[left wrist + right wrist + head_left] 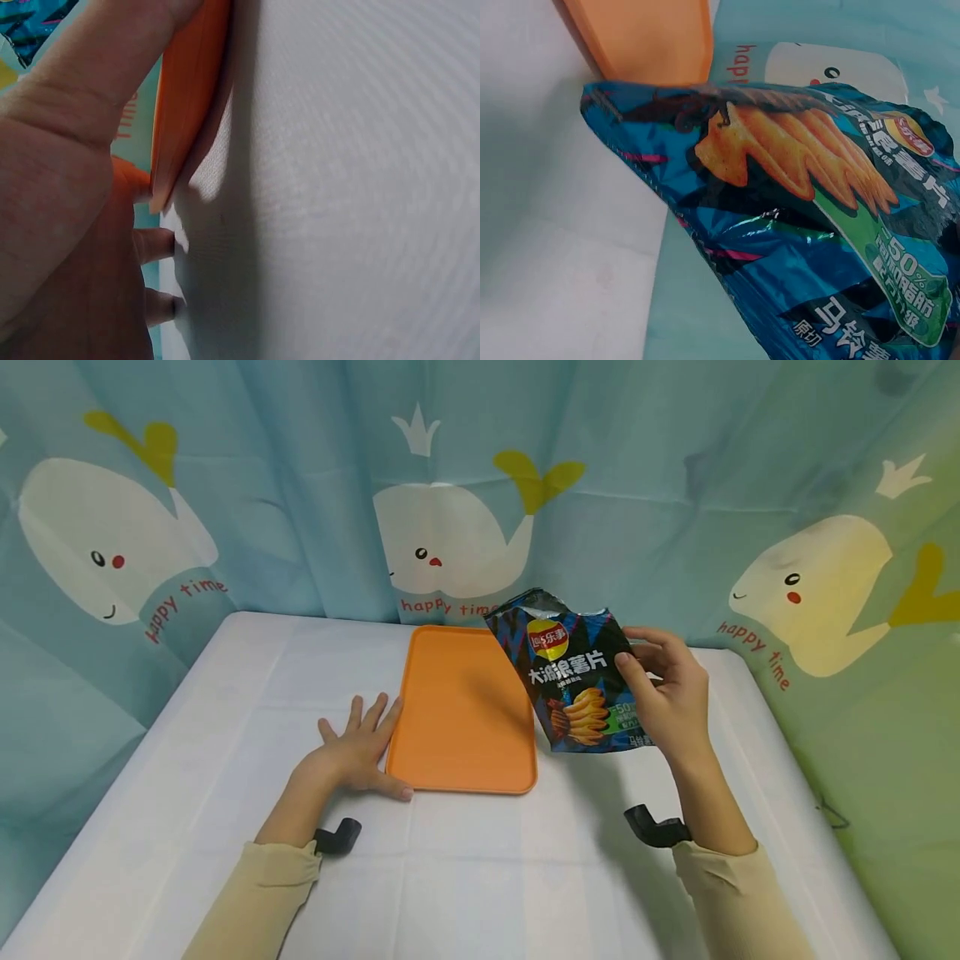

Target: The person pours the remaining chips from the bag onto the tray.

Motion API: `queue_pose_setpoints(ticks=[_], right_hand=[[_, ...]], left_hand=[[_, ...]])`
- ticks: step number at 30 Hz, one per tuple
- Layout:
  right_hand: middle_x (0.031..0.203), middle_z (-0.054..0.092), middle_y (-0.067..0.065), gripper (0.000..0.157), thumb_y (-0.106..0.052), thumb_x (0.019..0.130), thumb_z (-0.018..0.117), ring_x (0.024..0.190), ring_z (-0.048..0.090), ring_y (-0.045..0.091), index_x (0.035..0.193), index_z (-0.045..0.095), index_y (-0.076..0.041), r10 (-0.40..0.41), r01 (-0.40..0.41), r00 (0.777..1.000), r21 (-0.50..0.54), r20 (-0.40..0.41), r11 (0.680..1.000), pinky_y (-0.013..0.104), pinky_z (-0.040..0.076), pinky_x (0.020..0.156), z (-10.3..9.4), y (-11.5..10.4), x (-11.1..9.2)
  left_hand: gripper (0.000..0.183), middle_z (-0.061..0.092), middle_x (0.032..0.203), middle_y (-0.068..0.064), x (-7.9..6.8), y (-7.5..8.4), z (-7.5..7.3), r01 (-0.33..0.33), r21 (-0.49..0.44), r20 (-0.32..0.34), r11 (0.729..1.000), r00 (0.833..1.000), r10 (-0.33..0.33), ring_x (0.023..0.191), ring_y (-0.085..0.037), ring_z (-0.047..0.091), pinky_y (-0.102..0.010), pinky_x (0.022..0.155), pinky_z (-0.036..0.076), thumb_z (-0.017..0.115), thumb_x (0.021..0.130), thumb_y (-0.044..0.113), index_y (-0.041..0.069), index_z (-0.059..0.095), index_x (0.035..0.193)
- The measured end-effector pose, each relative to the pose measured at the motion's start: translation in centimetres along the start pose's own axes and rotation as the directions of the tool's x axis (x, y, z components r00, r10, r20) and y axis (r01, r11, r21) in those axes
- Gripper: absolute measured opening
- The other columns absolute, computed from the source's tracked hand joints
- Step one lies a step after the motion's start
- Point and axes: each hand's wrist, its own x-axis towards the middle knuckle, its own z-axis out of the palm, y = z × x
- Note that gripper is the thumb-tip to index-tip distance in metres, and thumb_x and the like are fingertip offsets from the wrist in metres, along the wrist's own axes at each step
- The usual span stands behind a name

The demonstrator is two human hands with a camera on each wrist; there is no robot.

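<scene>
My right hand pinches the right side of a dark blue potato chip bag, thumb on its printed front. The bag is held up over the right part of an orange tray, and its upper edge looks torn. In the right wrist view the chip bag fills much of the picture, with wavy chips printed on it. My left hand lies with fingers spread at the tray's lower left corner, thumb along the near edge. From the left wrist, the tray rim shows beside the thumb.
The tray lies on a table with a white cloth. Behind the table hangs a blue curtain printed with whales, and a green stretch of it runs down the right side. Black wrist mounts sit at both cuffs.
</scene>
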Motion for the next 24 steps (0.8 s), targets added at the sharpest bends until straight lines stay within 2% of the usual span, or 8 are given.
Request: queue_pose_setpoints(ticks=[10, 16, 20, 24], right_hand=[[0.106, 0.072, 0.016, 0.032, -0.007, 0.095, 0.066, 0.085, 0.061, -0.011, 0.127, 0.066, -0.011, -0.040, 0.043, 0.996, -0.045, 0.082, 0.998, 0.008, 0.048, 0.065, 0.3, -0.4, 0.8], [0.101, 0.072, 0.014, 0.031, -0.006, 0.094, 0.067, 0.085, 0.061, -0.013, 0.125, 0.066, -0.010, -0.059, 0.066, 0.990, -0.053, 0.126, 0.996, 0.008, 0.049, 0.068, 0.8, -0.5, 1.1], [0.098, 0.073, 0.012, 0.030, -0.007, 0.094, 0.067, 0.082, 0.063, -0.008, 0.124, 0.066, -0.010, -0.079, 0.090, 0.984, -0.060, 0.157, 0.994, 0.009, 0.050, 0.068, 1.0, -0.6, 1.3], [0.097, 0.073, 0.010, 0.030, -0.008, 0.094, 0.068, 0.079, 0.066, 0.002, 0.125, 0.066, -0.012, -0.099, 0.117, 0.977, -0.085, 0.190, 0.990, 0.010, 0.050, 0.067, 1.2, -0.7, 1.4]], left_hand=[[0.144, -0.006, 0.167, -0.020, -0.1, 0.3, 0.0, 0.009, 0.006, 0.006, 1.000, 1.000, -0.009, 0.148, -0.052, -0.014, -0.087, 0.097, -0.005, 0.081, 0.060, 0.074, 0.012, 0.001, 0.161], [0.144, -0.004, 0.167, -0.020, -0.1, 0.3, -0.1, 0.016, 0.015, 0.002, 1.000, 1.000, -0.016, 0.148, -0.052, -0.012, -0.087, 0.097, -0.005, 0.081, 0.059, 0.075, 0.011, 0.002, 0.161], [0.145, -0.004, 0.167, -0.020, 0.0, 0.3, -0.1, 0.019, 0.021, 0.000, 1.000, 1.000, -0.019, 0.148, -0.053, -0.011, -0.087, 0.097, -0.005, 0.080, 0.058, 0.076, 0.012, 0.002, 0.161], [0.145, -0.004, 0.167, -0.020, 0.0, 0.3, -0.1, 0.020, 0.018, -0.001, 1.000, 1.000, -0.020, 0.148, -0.053, -0.012, -0.087, 0.096, -0.005, 0.080, 0.058, 0.075, 0.012, 0.002, 0.161]])
